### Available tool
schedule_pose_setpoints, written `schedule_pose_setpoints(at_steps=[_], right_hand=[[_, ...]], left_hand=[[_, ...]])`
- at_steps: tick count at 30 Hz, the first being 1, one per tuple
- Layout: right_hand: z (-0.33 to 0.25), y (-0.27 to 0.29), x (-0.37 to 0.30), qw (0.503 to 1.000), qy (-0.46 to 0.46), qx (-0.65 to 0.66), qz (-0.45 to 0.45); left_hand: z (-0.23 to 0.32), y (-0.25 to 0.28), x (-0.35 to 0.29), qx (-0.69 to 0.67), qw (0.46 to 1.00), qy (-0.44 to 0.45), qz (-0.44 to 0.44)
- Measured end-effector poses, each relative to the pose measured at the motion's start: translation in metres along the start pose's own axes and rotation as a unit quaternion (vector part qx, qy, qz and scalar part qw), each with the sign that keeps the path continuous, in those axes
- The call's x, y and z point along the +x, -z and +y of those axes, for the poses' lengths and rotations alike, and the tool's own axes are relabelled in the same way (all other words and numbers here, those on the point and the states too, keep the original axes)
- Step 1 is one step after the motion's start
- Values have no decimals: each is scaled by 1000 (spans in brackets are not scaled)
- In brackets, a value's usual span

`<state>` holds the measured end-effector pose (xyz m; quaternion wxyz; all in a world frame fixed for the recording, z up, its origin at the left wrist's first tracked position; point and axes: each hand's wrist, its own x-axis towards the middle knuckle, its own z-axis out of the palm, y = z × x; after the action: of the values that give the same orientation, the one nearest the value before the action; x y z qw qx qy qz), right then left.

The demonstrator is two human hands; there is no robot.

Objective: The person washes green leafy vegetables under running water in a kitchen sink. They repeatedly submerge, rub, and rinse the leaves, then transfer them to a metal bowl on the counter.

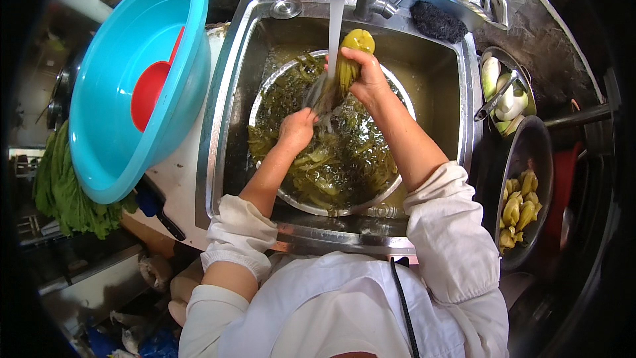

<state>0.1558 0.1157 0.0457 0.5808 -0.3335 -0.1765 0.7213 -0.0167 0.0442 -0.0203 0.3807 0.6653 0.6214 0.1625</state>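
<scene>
My right hand (368, 78) is closed around a head of pickled mustard greens (358, 41), its yellow-green stem end up, beneath a falling stream of tap water (336, 30). Lower and to the left, my left hand (297, 127) is closed at the trailing leaf end; splashing water partly hides its fingertips. Both hands are above a round metal basin (256, 109) standing in the steel sink (440, 86). Dark water and many loose olive-green leaves (324, 182) fill the basin.
A large turquoise basin (99, 106) with a red scoop (148, 96) stands left, beside leafy greens (63, 185) and a dark-handled knife (162, 211). At right are a bowl of pale cut vegetables (509, 103) and a dark pan holding yellow-green pieces (520, 209). A black scrubber (437, 21) lies behind.
</scene>
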Motion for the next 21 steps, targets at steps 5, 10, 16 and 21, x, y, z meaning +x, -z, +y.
schedule_pose_setpoints(at_steps=[5,10,16,21], right_hand=[[-22,15,-11,999,22,26,-24],[-31,29,-34,999,-6,-21,-34],[-46,54,-68,989,-1,-143,-26],[-43,49,-79,940,-32,-339,-34]], left_hand=[[-10,-30,-1,294,944,-128,-71],[-17,-66,11,361,916,-93,-151],[-19,-30,9,350,915,-185,-80],[18,41,-1,155,953,-252,-62]])
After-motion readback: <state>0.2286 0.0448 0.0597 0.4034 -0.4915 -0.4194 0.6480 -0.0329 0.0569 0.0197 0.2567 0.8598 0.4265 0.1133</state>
